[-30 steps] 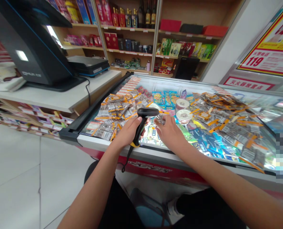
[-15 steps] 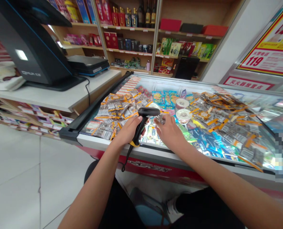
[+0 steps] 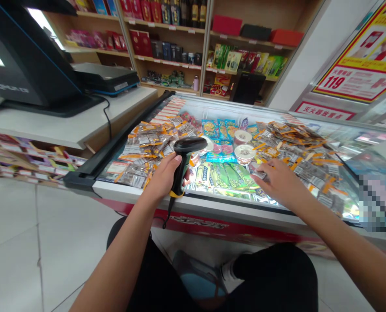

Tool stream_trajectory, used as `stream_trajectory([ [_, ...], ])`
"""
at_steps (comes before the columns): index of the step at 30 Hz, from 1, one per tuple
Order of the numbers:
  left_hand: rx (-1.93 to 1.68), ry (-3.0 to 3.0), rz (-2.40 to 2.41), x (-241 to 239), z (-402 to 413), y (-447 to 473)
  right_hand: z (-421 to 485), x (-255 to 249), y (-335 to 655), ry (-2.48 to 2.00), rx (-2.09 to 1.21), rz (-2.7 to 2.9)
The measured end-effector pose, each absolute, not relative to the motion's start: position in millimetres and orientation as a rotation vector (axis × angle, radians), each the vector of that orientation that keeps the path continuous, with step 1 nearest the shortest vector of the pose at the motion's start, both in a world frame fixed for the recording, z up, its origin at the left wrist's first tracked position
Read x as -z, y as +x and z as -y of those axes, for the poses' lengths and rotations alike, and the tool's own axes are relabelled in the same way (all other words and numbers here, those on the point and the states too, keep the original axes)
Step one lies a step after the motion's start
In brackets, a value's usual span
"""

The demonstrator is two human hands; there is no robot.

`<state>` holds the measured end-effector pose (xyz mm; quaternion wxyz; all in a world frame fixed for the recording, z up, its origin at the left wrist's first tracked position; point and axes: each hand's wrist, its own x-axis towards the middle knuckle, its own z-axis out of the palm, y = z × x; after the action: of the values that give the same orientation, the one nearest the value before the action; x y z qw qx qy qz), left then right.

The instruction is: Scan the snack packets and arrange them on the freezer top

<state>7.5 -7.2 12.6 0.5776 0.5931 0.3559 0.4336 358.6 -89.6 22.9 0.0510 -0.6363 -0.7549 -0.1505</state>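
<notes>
My left hand [image 3: 165, 175] is wrapped round the grip of a black and yellow barcode scanner [image 3: 181, 169], its head pointing right over the glass-topped freezer [image 3: 193, 200]. My right hand [image 3: 274, 180] is further right, fingers pinched on a small clear snack packet [image 3: 259, 173], mostly hidden by the fingers. Beyond that hand lies a spread pile of similar orange-edged packets [image 3: 305, 162]. To the left of the scanner is another pile of packets [image 3: 144, 141] on the glass. Under the glass, tubs [image 3: 245, 152] and green wrapped ice creams [image 3: 230, 175] show between my hands.
At left stands a counter [image 3: 121, 102] with a dark scale [image 3: 105, 78] and a screen stand [image 3: 33, 65]. Stocked shelves [image 3: 167, 29] line the back. A blue-grey stool [image 3: 196, 277] is between my legs, below the freezer's front edge.
My right hand has moved right, away from the scanner, toward the right pile with the packet. My left hand still holds the scanner; the view has shifted slightly.
</notes>
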Motion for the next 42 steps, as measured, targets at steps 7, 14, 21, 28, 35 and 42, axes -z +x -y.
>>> stream_trajectory([
  [7, -1.253, 1.254, -0.83, -6.0, 3.5, 9.8, 113.6, -37.3, 347.3, -1.881, 0.736, 2.336],
  [14, -1.34, 1.155, -0.761, -7.9, 3.2, 9.1, 49.6, -27.6, 194.4, -1.302, 0.182, 2.53],
  [21, -1.34, 1.161, -0.796, -9.1, 5.4, 7.3, 27.6, -15.6, 178.0, -1.254, 0.021, 2.627],
  [28, -1.356, 1.155, -0.65, -7.7, 7.4, 7.7, 50.6, -22.4, 233.8, -1.432, 0.026, 2.565],
  [35, -1.294, 1.169, -0.663, -3.3, 3.3, 10.0, 55.6, -38.7, 263.0, -1.879, 0.392, 2.307],
  [42, -1.081, 1.275, -0.662, -5.6, 6.3, 9.1, 67.8, -12.9, 248.3, -1.893, 0.278, 2.205],
])
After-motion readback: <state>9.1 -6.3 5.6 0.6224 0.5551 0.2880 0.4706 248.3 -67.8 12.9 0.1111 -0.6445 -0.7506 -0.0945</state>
